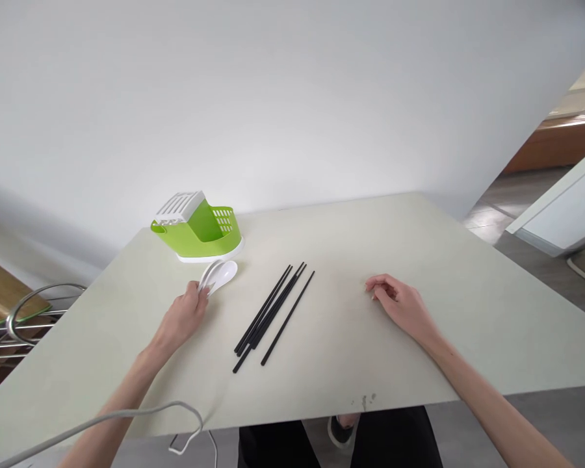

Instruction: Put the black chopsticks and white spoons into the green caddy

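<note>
My left hand (188, 312) is closed around the handles of a small stack of white spoons (223, 274), their bowls pointing away from me. The spoons are held just in front of a green and white cutlery holder (209, 237), which stands at the back left of the table. Several black chopsticks (273, 312) lie slantwise at the middle, between my two hands; one lies a little apart on the right. My right hand (402, 302) rests at the tabletop on the right, fingers loosely bent and a gap by the thumb, holding nothing.
The pale table (351, 351) meets a white wall (292, 97) at its back edge. A grey cable (127, 413) loops over the front left. Beyond the left edge stands a metal rack (26, 325) with a wooden board (4, 292).
</note>
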Action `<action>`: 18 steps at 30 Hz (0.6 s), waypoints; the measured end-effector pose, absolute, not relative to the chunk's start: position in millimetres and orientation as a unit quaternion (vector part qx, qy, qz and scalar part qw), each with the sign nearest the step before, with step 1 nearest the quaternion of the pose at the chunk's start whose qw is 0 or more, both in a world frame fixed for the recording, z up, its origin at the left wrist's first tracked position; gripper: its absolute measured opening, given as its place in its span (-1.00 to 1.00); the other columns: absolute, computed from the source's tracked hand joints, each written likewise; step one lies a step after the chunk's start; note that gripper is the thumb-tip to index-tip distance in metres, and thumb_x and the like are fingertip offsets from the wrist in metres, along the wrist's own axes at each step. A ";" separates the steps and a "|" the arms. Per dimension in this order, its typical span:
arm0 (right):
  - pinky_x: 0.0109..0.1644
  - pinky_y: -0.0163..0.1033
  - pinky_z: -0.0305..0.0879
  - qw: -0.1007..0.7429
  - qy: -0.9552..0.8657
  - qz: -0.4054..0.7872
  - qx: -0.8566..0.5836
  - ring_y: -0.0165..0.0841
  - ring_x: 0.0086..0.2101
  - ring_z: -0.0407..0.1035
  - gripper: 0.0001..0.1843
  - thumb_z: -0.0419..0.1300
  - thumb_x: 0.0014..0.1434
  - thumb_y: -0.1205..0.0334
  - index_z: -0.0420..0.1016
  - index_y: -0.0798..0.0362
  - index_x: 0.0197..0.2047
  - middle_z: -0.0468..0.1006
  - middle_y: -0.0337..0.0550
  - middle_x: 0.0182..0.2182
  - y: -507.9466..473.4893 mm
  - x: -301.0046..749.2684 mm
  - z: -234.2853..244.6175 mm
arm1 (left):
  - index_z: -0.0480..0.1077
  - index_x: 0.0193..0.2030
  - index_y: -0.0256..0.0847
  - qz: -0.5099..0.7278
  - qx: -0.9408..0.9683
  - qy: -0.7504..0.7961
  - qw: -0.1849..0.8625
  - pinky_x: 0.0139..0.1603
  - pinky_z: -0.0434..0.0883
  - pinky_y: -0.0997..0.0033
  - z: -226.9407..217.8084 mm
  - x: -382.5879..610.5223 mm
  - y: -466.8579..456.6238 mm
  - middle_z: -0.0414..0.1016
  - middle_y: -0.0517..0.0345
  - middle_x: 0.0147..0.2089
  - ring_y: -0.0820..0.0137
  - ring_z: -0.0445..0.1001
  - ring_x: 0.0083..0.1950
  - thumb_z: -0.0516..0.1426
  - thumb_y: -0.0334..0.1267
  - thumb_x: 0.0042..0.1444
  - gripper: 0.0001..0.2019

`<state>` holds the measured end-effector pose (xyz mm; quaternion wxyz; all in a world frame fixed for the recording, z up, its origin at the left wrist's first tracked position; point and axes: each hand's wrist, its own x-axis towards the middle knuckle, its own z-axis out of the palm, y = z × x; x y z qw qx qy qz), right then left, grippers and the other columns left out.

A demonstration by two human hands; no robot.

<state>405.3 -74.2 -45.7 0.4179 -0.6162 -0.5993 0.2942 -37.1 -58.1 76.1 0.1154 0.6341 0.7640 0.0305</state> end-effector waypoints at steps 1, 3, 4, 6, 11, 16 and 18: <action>-0.16 -0.16 0.40 0.419 -0.599 0.295 -0.616 -0.26 -0.29 0.54 -0.74 0.05 0.27 0.17 0.57 -0.06 -0.16 0.69 -0.13 -0.19 -74.0 405.3 -45.7 | 0.17 -0.10 -0.11 0.060 0.645 0.750 0.131 -0.28 0.38 0.25 76.9 -27.4 -57.6 0.57 -0.02 -0.28 0.13 0.57 -0.28 -0.22 0.03 0.40 -0.69; -0.16 -0.16 0.40 0.419 -0.599 0.298 -0.614 -0.27 -0.28 0.54 -0.74 0.05 0.27 0.18 0.57 -0.06 -0.16 0.69 -0.13 -0.20 -73.6 405.6 -45.8 | 0.16 -0.09 -0.10 0.100 0.671 0.713 0.177 -0.29 0.38 0.28 78.3 -2.1 -58.4 0.55 0.05 -0.30 0.18 0.55 -0.31 -0.20 0.06 0.41 -0.69; -0.16 -0.17 0.40 0.418 -0.599 0.299 -0.614 -0.27 -0.28 0.54 -0.74 0.05 0.27 0.18 0.57 -0.06 -0.16 0.69 -0.13 -0.19 -73.5 405.8 -45.9 | 0.15 -0.09 -0.11 0.107 0.685 0.692 0.202 -0.31 0.38 0.29 78.5 13.1 -59.5 0.54 0.07 -0.31 0.20 0.55 -0.33 -0.20 0.07 0.42 -0.68; -0.16 -0.17 0.40 0.417 -0.601 0.301 -0.612 -0.28 -0.28 0.53 -0.74 0.05 0.27 0.18 0.57 -0.06 -0.15 0.69 -0.13 -0.19 -73.1 406.3 -46.1 | 0.16 -0.08 -0.12 0.090 0.715 0.652 0.236 -0.33 0.35 0.31 76.8 45.9 -62.5 0.54 0.06 -0.32 0.22 0.53 -0.35 -0.21 0.05 0.45 -0.67; -0.13 -0.17 0.39 0.431 -0.596 0.305 -0.606 -0.30 -0.30 0.52 -0.75 0.05 0.26 0.19 0.56 -0.05 -0.16 0.68 -0.16 -0.22 -71.6 406.0 -45.2 | 0.20 -0.02 -0.17 -0.005 0.782 0.591 0.198 -0.33 0.32 0.30 62.8 118.4 -65.1 0.57 -0.02 -0.28 0.19 0.57 -0.31 -0.21 -0.10 0.51 -0.72; -0.11 -0.16 0.38 0.438 -0.593 0.305 -0.603 -0.31 -0.31 0.52 -0.74 0.05 0.26 0.21 0.56 -0.05 -0.15 0.68 -0.18 -0.22 -70.1 404.5 -42.6 | 0.23 0.06 -0.27 -0.063 0.804 0.568 0.166 -0.24 0.38 0.23 52.3 155.5 -61.7 0.60 -0.15 -0.22 0.09 0.65 -0.21 -0.22 -0.16 0.53 -0.69; -0.13 -0.16 0.38 0.441 -0.592 0.307 -0.601 -0.31 -0.31 0.52 -0.75 0.05 0.26 0.21 0.56 -0.05 -0.16 0.68 -0.18 -0.22 -70.3 404.2 -41.4 | 0.24 0.08 -0.30 -0.081 0.806 0.564 0.161 -0.20 0.42 0.18 50.5 162.7 -61.1 0.60 -0.20 -0.21 0.04 0.66 -0.17 -0.22 -0.17 0.52 -0.68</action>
